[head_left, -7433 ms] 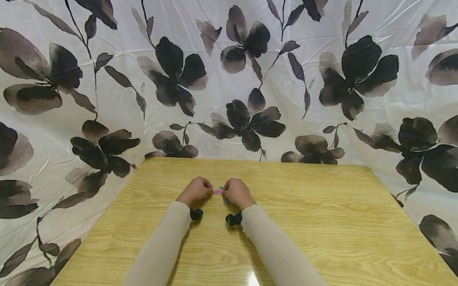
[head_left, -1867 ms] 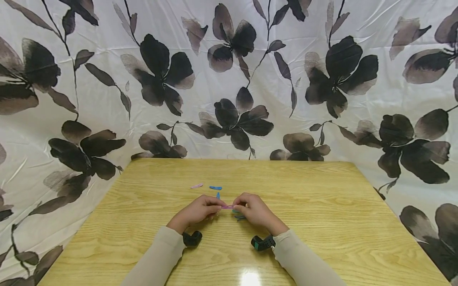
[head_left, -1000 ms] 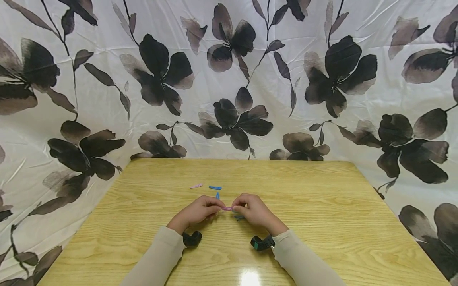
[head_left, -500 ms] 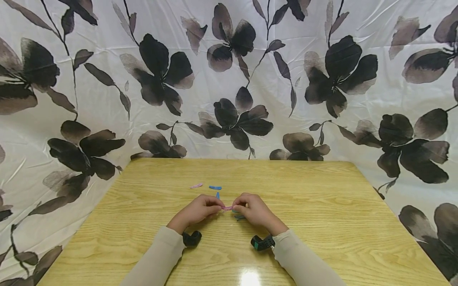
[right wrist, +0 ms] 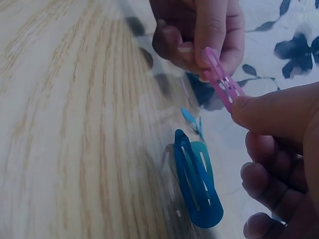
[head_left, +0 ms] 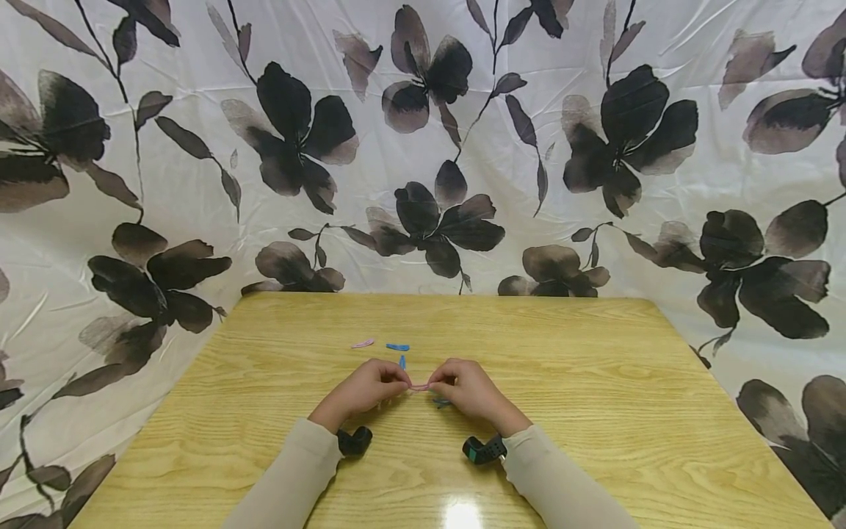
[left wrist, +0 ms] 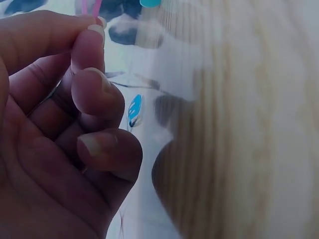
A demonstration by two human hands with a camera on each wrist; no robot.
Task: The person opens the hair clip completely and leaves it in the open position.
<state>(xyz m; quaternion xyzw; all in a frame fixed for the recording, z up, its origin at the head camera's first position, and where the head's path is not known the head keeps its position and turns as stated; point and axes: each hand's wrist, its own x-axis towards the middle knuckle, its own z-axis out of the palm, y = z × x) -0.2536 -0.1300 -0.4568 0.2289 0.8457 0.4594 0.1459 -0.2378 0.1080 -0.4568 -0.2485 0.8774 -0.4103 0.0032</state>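
A pink snap hair clip (right wrist: 223,83) is held between both hands, a little above the wooden table. My left hand (head_left: 367,385) pinches one end between thumb and index finger, its other fingers loosely curled. The opposite end is pinched by my right hand (head_left: 469,387). In the right wrist view the clip's two arms stand apart, with a slot between them. Below the right hand, a dark blue snap clip (right wrist: 188,172) lies partly over a teal one (right wrist: 205,155). Only the tips of the pink clip (left wrist: 91,9) show in the left wrist view.
Farther back on the table (head_left: 562,397) lie a pale pink clip (head_left: 363,343) and a blue clip (head_left: 398,347). Another blue clip (head_left: 402,361) points away just beyond the left hand. A floral cloth (head_left: 423,147) hangs behind the table.
Since the oldest frame, both hands have come nearer the body, and pale pink and blue clips show on the table behind them. Over the last second the hands barely move, still holding the pink clip.
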